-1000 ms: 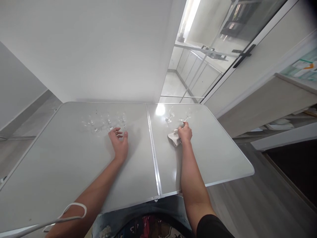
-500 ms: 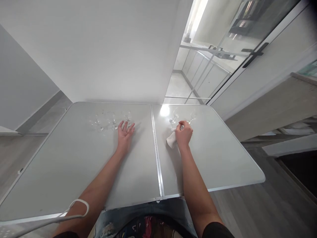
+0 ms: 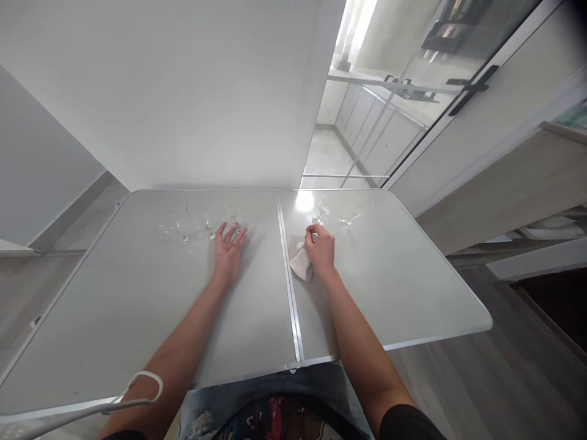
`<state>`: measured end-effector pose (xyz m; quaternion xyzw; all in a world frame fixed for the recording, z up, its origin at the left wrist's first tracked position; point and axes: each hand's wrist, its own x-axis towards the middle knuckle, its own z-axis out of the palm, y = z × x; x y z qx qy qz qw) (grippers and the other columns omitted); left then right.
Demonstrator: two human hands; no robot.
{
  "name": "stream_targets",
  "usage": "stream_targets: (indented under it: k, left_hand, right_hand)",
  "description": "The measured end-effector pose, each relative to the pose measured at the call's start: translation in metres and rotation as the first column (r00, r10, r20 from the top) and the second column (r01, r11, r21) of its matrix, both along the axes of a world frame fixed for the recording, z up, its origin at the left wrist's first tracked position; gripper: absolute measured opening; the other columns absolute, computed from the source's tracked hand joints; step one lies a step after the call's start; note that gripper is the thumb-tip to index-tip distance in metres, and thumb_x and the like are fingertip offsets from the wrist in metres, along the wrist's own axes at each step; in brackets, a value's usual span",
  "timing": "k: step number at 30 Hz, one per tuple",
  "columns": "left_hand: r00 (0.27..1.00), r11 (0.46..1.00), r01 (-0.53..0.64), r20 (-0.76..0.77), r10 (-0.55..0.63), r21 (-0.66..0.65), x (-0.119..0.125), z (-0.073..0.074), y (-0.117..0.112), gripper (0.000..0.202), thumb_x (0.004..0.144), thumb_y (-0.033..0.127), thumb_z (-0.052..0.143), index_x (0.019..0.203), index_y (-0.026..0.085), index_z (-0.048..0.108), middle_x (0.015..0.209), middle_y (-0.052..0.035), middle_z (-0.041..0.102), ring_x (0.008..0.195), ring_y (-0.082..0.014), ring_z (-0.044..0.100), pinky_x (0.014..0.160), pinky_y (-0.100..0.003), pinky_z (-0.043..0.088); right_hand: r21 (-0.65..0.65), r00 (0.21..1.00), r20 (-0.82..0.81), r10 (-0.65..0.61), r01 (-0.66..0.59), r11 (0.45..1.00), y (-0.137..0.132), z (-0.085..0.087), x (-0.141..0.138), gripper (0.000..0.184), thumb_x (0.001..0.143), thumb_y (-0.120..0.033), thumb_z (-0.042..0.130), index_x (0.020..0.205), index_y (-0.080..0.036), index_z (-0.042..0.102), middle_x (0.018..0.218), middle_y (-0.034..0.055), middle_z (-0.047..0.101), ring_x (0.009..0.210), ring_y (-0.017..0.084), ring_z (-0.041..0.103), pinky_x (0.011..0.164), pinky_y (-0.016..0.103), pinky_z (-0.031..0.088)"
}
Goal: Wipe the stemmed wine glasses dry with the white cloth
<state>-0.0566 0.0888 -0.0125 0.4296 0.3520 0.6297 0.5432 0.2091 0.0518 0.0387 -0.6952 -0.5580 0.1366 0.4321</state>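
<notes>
My left hand (image 3: 228, 249) is stretched out with fingers spread, fingertips reaching the base of a clear stemmed glass (image 3: 234, 215) on the left half of the grey folding table (image 3: 137, 293). More clear glasses (image 3: 186, 225) stand in a cluster to its left. My right hand (image 3: 320, 250) is closed around a white cloth (image 3: 301, 266) just right of the table's centre seam. Two clear stemmed glasses (image 3: 320, 211) (image 3: 351, 215) stand beyond that hand, apart from it.
A white wall rises behind the table. A glass sliding door with a black handle (image 3: 472, 90) lies at the back right. A wooden counter (image 3: 513, 183) stands to the right. A white cord loop (image 3: 137, 391) hangs at the table's near left edge.
My right hand has drawn the cloth leftward and nearer to me, away from the two glasses. My left hand stays stretched toward the stemmed glass, having opened from a curl a second ago.
</notes>
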Motion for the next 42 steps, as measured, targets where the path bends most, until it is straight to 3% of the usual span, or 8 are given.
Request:
stream_targets:
  k: [4,8,14,19,22,28,36,42]
  left_hand:
    - [0.996,0.998,-0.063,-0.064,0.063,0.007,0.003,-0.006,0.000,0.062,0.081,0.041,0.082,0.133,0.036,0.049,0.138,-0.0078,0.049,0.127,-0.0243,0.064,0.110,-0.042,0.047]
    - [0.967,0.994,-0.109,-0.229,0.109,0.014,0.006,-0.007,-0.004,0.050,0.084,0.043,0.078,0.127,0.027,0.059,0.125,-0.0082,0.060,0.109,-0.0203,0.069,0.095,-0.035,0.053]
    - [0.863,0.966,-0.205,-0.437,0.254,0.156,0.002,0.002,-0.008,0.042,0.090,0.049,0.069,0.123,0.022,0.068,0.105,-0.0052,0.063,0.077,-0.0119,0.057,0.074,-0.026,0.048]
    - [0.762,0.925,-0.265,-0.528,0.374,0.273,0.003,0.011,-0.019,0.044,0.091,0.047,0.070,0.128,0.023,0.064,0.086,-0.0005,0.060,0.071,-0.0121,0.052,0.070,-0.025,0.046]
    - [0.676,0.907,-0.215,-0.615,0.406,0.362,0.008,0.014,-0.026,0.044,0.088,0.046,0.074,0.125,0.023,0.066,0.090,-0.0017,0.064,0.069,-0.0121,0.053,0.069,-0.026,0.047]
    - [0.527,0.837,-0.091,-0.687,0.500,0.539,0.014,0.014,-0.031,0.042,0.090,0.044,0.071,0.126,0.022,0.069,0.102,-0.0075,0.072,0.069,-0.0132,0.054,0.067,-0.028,0.050]
    - [0.489,0.739,0.027,-0.654,0.578,0.673,0.014,0.016,-0.036,0.034,0.097,0.025,0.062,0.131,0.025,0.068,0.116,-0.0098,0.074,0.098,-0.0209,0.066,0.088,-0.037,0.051]
    - [0.477,0.739,0.045,-0.664,0.575,0.672,0.021,0.018,-0.044,0.034,0.099,0.024,0.058,0.132,0.024,0.066,0.120,-0.0106,0.073,0.102,-0.0227,0.067,0.089,-0.038,0.052]
  right_hand:
    - [-0.038,0.935,-0.349,0.056,-0.073,0.997,0.003,-0.002,0.000,0.026,0.088,-0.041,0.060,0.102,-0.020,0.068,0.104,0.0061,0.071,0.099,0.021,0.065,0.088,0.031,0.049]
    - [-0.064,0.661,-0.734,0.154,-0.294,0.954,0.006,-0.008,0.000,0.058,0.065,-0.033,0.076,0.120,-0.020,0.063,0.101,0.0035,0.071,0.092,0.021,0.066,0.078,0.029,0.052]
    - [-0.010,0.348,-0.934,0.087,-0.268,0.963,0.008,-0.006,-0.008,0.023,0.062,-0.022,0.072,0.084,-0.017,0.066,0.085,0.0039,0.071,0.087,0.022,0.067,0.075,0.030,0.052]
    - [0.044,0.178,-0.980,0.092,-0.256,0.966,0.006,0.002,-0.010,0.019,0.070,-0.024,0.070,0.088,-0.020,0.067,0.087,0.0014,0.072,0.088,0.020,0.067,0.076,0.030,0.054]
    - [0.129,0.223,-0.957,0.188,-0.255,0.958,0.003,0.004,-0.013,0.019,0.075,-0.028,0.068,0.092,-0.021,0.067,0.094,0.0012,0.072,0.087,0.019,0.066,0.074,0.029,0.052]
    - [0.310,0.671,-0.521,0.527,-0.426,0.850,-0.011,0.000,-0.027,0.024,0.084,-0.026,0.064,0.106,-0.019,0.064,0.088,0.0031,0.069,0.084,0.021,0.063,0.078,0.033,0.050]
    - [0.127,0.584,-0.154,0.797,-0.788,0.602,-0.023,0.005,-0.038,0.096,0.094,-0.027,0.061,0.163,-0.019,-0.005,0.086,-0.0008,0.064,0.070,0.016,0.054,0.075,0.031,0.048]
    - [0.137,0.624,0.032,0.781,-0.776,0.615,-0.018,0.001,-0.037,0.084,0.092,-0.019,0.054,0.165,-0.025,0.013,0.091,0.0023,0.063,0.088,0.021,0.060,0.087,0.038,0.052]
